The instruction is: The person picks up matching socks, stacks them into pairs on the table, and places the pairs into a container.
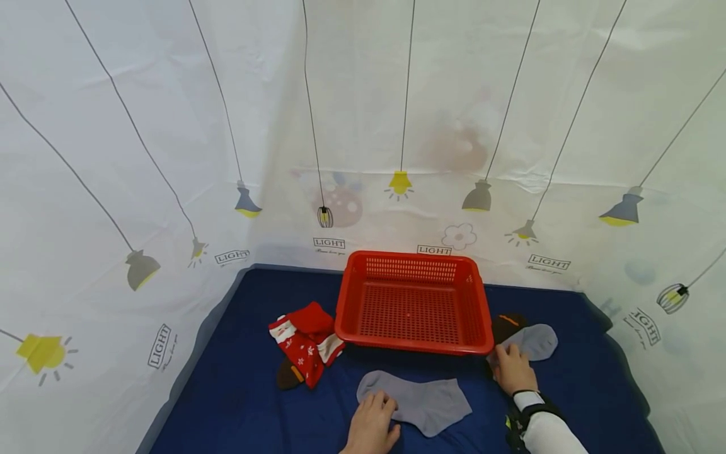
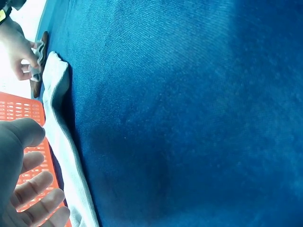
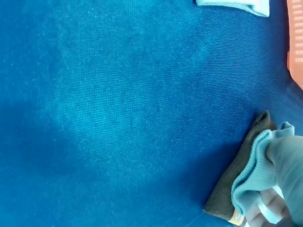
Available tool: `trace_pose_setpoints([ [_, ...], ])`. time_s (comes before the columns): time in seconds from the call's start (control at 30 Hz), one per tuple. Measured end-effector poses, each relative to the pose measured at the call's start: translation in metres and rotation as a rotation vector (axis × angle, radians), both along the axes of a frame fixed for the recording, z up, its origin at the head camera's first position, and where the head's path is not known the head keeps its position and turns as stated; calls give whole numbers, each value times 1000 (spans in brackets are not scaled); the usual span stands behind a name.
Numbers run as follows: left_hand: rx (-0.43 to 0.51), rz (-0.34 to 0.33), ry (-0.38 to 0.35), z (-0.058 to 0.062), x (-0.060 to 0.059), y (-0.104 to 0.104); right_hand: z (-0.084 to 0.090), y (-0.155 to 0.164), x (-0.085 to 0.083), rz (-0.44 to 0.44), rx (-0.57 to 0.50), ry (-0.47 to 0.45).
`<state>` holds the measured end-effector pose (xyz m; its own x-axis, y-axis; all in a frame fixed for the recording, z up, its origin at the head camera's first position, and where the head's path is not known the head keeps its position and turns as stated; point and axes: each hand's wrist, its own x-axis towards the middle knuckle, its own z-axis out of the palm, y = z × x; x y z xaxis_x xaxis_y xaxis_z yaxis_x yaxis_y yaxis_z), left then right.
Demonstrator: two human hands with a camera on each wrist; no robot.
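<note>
Fingers point(image 1: 501, 358) of your right hand point(image 1: 517, 373) pinch the grey sock point(image 1: 539, 342); lift it clear of the brown sock point(image 1: 505, 326), left hand point(image 1: 370, 424) loosely spread, empty.

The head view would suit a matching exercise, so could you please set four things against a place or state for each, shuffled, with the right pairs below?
Things:
1. Basket
2. Red bundle
3. Left hand
4. Right hand

Places or states:
A. left of the basket
B. pinching the far grey sock
C. pierced with many small holes
D. by one end of the near grey sock

Pairs: 1-C; 2-A; 3-D; 4-B
</note>
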<state>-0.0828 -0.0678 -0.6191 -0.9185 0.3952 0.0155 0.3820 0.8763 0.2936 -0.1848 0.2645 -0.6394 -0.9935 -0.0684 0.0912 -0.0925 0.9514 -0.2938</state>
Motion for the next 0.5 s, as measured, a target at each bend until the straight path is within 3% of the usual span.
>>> trace_pose_setpoints([
  [0.5, 9, -9, 11, -3, -2, 1, 12, 7, 2, 90, 3, 50],
])
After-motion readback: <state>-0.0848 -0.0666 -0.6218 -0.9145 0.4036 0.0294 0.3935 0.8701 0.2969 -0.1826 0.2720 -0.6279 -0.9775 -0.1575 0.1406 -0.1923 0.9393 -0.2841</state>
